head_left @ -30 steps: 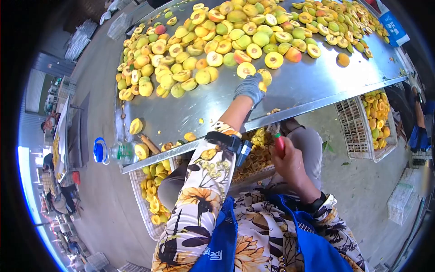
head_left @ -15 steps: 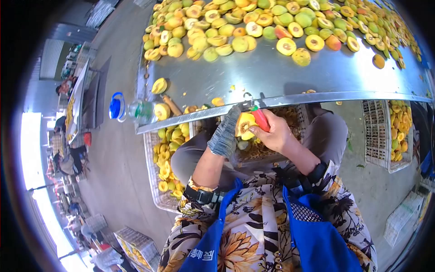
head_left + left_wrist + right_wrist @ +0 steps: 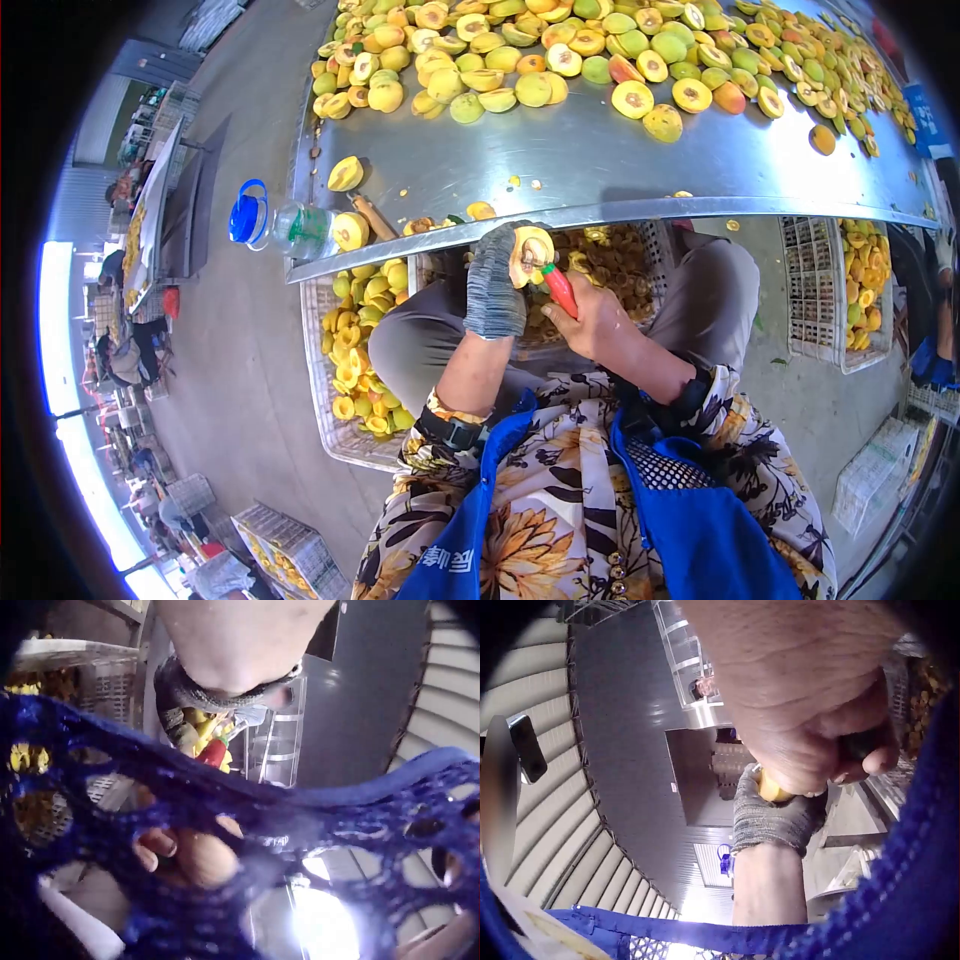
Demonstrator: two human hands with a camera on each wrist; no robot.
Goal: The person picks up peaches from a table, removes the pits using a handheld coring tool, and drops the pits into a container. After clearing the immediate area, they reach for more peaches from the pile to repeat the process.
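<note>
A long steel counter [image 3: 620,170] runs across the top of the head view, its far side heaped with yellow and green peach halves [image 3: 560,60]. Nearer its front edge lie a lone half [image 3: 346,174], a few scraps of fruit [image 3: 481,210], and a clear bottle with a blue cap [image 3: 280,222] lying on its side at the left end.
</note>
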